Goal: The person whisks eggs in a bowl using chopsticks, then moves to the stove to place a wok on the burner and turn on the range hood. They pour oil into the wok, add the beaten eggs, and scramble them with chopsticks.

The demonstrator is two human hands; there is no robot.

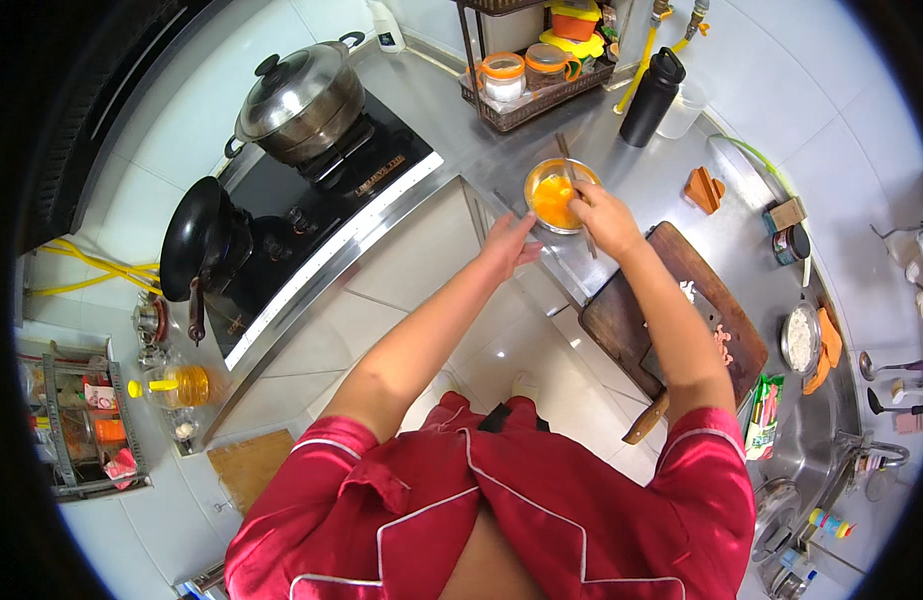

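A metal bowl of beaten egg sits near the counter's edge. My right hand grips a pair of chopsticks, which cross over the bowl. At the bowl's near left rim is my left hand, fingers apart; one fingertip meets or nearly meets the rim. Under my right forearm lies a wooden cutting board with a cleaver, its wooden handle jutting past the near edge. Chopped pink pieces and white bits rest there; my arm hides part of the blade.
On the left, a gas hob carries a lidded pot and a black wok. A spice rack and a black bottle stand behind the bowl. Rightward are a bowl of white food and a sink.
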